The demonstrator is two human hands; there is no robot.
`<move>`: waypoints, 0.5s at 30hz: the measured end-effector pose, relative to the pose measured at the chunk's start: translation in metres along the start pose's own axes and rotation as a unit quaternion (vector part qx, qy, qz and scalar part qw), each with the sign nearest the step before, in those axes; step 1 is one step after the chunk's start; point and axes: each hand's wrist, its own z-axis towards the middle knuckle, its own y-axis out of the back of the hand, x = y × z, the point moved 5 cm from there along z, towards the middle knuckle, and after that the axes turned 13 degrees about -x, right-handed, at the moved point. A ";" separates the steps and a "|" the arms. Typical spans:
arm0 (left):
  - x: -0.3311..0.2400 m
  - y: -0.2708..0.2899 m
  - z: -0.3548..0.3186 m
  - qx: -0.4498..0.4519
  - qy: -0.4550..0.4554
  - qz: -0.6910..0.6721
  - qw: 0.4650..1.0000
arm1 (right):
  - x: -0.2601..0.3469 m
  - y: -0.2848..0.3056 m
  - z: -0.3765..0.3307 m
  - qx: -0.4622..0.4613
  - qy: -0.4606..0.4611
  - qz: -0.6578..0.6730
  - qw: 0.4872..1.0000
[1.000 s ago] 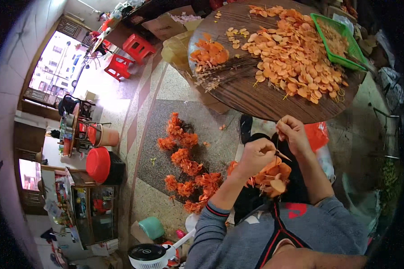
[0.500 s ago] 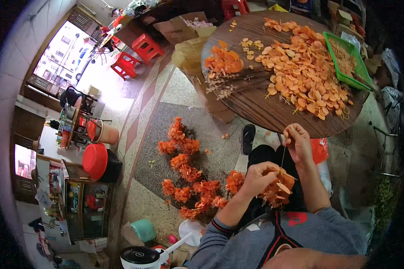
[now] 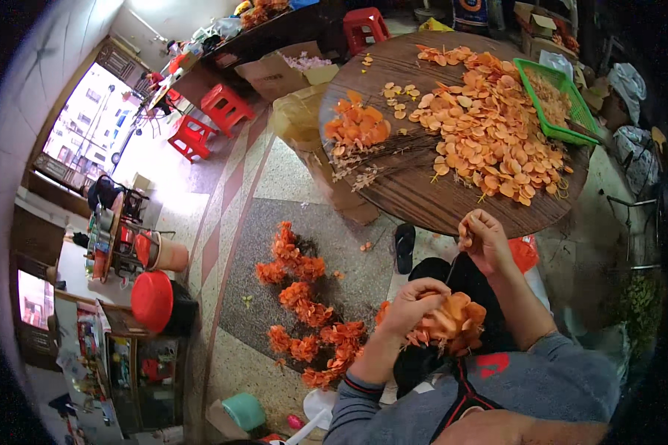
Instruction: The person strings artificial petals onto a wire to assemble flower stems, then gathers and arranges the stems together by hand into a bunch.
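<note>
Hands (image 3: 416,304) work at a ruffled, layered orange petal cluster (image 3: 459,323).

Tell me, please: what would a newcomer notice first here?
The heap of orange petals on the round table, beside a green basket, probably catches the eye first. Next come orange flower clusters on the floor, at left. The left hand is at another orange bunch, before the grey sweater.

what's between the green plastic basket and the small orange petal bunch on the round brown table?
Head view: a heap of loose orange petals, plus scattered yellowish petals and dry brown twigs.
</note>
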 end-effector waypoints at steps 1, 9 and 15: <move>-0.009 0.009 0.003 0.004 0.003 0.004 1.000 | 0.005 0.001 0.001 0.004 0.004 -0.027 1.000; -0.038 0.046 0.030 0.173 -0.016 0.418 0.892 | 0.060 0.078 0.002 -0.060 0.105 -0.174 0.977; 0.005 0.044 0.056 0.147 0.118 0.502 0.844 | 0.070 0.103 0.005 -0.086 0.107 -0.165 0.977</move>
